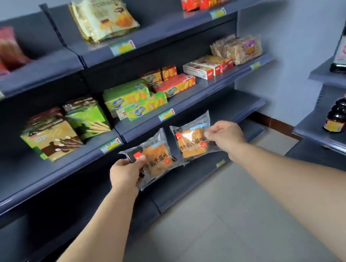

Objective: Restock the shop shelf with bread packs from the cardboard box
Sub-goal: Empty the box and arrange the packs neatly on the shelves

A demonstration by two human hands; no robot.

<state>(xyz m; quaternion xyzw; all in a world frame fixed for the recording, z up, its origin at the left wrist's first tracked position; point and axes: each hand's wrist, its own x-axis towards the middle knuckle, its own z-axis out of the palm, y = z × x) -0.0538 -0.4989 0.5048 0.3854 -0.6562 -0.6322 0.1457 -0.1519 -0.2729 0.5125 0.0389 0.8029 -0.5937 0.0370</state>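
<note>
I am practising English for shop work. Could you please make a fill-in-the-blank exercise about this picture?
1. Together the left hand and the right hand hold ____ bread packs.
2. The dark bottles stand on the shelves at the person's ____ side.
3. The stick-biscuit boxes sit on a shelf ____ the hands.

Missing words: two; right; above.

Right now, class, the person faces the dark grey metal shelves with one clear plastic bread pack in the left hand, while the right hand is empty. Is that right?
Not quite. The right hand is not empty: it pinches a second clear plastic bread pack, as the head view shows. The left hand does hold the first clear plastic bread pack.
</note>
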